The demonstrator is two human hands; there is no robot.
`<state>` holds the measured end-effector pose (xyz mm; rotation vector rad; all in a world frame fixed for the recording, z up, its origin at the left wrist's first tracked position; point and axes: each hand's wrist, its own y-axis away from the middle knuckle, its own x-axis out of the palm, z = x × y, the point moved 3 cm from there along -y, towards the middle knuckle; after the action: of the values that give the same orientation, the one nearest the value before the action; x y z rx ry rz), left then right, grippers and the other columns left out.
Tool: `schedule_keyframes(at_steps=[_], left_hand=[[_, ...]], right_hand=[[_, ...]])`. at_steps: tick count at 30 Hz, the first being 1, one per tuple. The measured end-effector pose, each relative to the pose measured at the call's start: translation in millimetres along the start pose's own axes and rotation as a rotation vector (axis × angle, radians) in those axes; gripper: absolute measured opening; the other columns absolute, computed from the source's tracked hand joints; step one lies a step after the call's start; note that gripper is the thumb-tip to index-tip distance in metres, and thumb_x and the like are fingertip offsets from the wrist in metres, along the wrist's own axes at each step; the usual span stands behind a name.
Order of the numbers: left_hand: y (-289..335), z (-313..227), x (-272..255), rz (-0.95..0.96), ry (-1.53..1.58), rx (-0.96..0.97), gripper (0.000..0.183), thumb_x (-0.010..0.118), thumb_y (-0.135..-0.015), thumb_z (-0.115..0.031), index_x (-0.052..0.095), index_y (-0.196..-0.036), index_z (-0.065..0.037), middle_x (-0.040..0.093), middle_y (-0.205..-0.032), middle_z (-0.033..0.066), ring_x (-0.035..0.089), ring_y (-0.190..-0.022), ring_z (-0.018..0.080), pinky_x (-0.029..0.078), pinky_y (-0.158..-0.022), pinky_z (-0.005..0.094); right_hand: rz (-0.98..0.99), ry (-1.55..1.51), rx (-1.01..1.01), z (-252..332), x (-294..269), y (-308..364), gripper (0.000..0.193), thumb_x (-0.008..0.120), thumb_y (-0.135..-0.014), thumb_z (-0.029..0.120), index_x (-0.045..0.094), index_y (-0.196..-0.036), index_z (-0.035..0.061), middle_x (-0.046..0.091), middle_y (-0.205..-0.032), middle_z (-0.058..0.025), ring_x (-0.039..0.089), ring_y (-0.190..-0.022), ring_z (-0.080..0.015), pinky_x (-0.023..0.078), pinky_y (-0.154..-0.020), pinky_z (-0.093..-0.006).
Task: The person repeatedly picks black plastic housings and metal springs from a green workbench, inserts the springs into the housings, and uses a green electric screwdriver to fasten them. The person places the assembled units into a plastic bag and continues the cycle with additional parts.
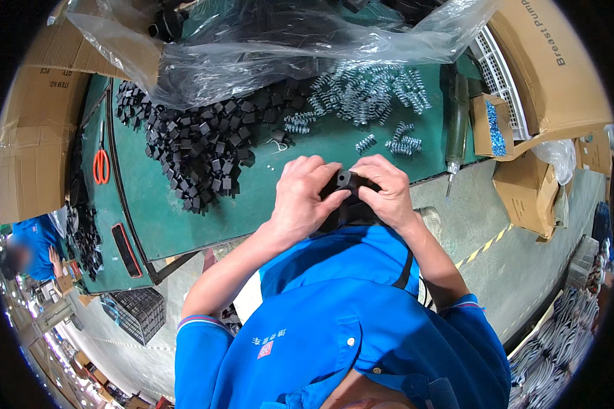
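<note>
Close to the table's near edge, in front of my body, both hands grip a black plastic part [348, 180] with a small round hole in its upper end. My left hand [303, 193] is closed on its left side, thumb and fingers pressed against it. From the right, my right hand [389, 191] pinches the same part. Its lower portion merges with other dark material above my lap, so its full shape is hidden. Beyond the hands lie a heap of small black blocks [201, 146] and a pile of metal coil springs [358, 94]. Several loose springs [404, 142] lie nearer.
A green electric screwdriver [458, 123] stands at the table's right edge beside a small box of blue screws [496, 128]. Clear plastic sheeting [252, 65] covers the far side. Orange-handled scissors [101, 163] and a dark phone-shaped object [126, 250] lie left. A co-worker [37, 249] is farther left.
</note>
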<state>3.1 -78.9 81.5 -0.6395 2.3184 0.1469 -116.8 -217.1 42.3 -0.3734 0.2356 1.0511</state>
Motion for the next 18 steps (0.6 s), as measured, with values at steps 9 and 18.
schedule_keyframes(at_steps=[9, 18], left_hand=[[-0.4, 3.6, 30.1, 0.07, -0.182, -0.004, 0.043, 0.077, -0.076, -0.025, 0.066, -0.113, -0.004, 0.059, -0.1, 0.0101, 0.055, -0.094, 0.03, 0.042, -0.084, 0.0413], [-11.9, -18.5, 34.1, 0.252, -0.449, 0.035, 0.04, 0.074, -0.078, -0.027, 0.067, -0.108, -0.002, 0.057, -0.096, 0.0094, 0.056, -0.095, 0.0283, 0.04, -0.083, 0.0416]], right_hand=[[-0.139, 0.383, -0.075, -11.1, 3.0, 11.4, 0.024, 0.065, -0.066, -0.002, 0.07, -0.088, 0.0066, 0.06, -0.084, -0.0063, 0.063, -0.077, -0.0269, 0.051, -0.064, -0.0374], [-0.08, 0.443, -0.164, -8.3, -4.7, 11.8, 0.022, 0.067, -0.069, 0.001, 0.069, -0.09, 0.0074, 0.063, -0.087, -0.0073, 0.063, -0.081, -0.0255, 0.052, -0.067, -0.0371]])
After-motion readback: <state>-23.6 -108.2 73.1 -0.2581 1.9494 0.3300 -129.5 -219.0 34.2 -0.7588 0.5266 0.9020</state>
